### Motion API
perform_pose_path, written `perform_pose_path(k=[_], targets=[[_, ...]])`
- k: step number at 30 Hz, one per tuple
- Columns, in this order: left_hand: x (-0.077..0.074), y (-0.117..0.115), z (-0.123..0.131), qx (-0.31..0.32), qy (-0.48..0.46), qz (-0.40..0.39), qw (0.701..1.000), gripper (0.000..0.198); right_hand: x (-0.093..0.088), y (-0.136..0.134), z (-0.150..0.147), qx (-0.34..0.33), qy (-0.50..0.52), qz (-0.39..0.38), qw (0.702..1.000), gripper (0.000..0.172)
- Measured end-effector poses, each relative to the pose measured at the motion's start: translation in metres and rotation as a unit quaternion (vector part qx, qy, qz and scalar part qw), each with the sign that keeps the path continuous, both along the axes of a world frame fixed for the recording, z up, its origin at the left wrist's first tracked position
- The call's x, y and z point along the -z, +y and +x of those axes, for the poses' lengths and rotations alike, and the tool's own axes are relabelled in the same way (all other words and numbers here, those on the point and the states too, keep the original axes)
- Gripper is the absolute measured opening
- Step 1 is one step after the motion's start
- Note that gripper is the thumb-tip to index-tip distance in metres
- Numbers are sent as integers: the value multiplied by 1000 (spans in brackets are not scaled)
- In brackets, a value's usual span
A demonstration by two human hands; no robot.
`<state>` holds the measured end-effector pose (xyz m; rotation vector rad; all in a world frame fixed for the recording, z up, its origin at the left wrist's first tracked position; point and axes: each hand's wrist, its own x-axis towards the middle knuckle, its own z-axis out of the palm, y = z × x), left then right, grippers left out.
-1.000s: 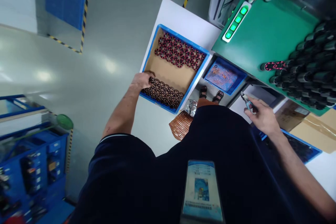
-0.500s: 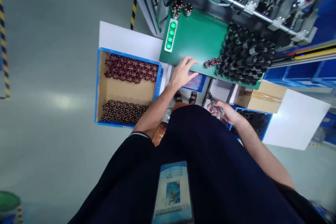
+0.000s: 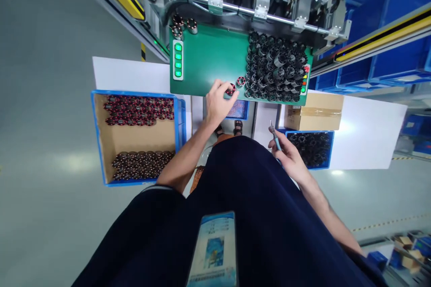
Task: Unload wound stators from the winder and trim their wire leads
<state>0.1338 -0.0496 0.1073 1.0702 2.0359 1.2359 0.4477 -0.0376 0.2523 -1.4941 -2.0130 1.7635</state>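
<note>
My left hand (image 3: 218, 103) is at the front edge of the green work mat (image 3: 215, 49), thumb and fingers closed round a small motor stator (image 3: 230, 89) with red-and-black ends. Just right of it stands a second red-topped stator (image 3: 240, 81), apart from my fingers. My right hand (image 3: 288, 151) holds a pair of cutting pliers (image 3: 276, 140) with light blue handles, low in front of my body at the right, the jaws pointing away from me. Part of the handles is hidden by the fingers.
Dark stator cores (image 3: 278, 69) stand packed on the mat's right half. Copper-wound stators (image 3: 191, 26) stand at its far left, near a green-lit button panel (image 3: 178, 60). A machine rail (image 3: 235, 8) crosses behind. A blue-rimmed box (image 3: 97, 136) of stators lies left; a carton (image 3: 319, 112) lies right.
My left hand has moved right and its fingers have closed on the nearer stator. My right hand still holds the pliers, now turned slightly. The camera view has shifted and rotated.
</note>
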Motion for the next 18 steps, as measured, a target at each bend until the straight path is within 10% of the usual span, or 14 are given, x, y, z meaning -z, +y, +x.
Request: perform_pose_path(k=[8,18], targets=[[-176,-74,29,22,-35,185,982,30,-71,10,-40,-135,87,194,968,74],[-205,-94,42,0,47,240,970,30,-94,17,-51,-203,130,195,951,83]])
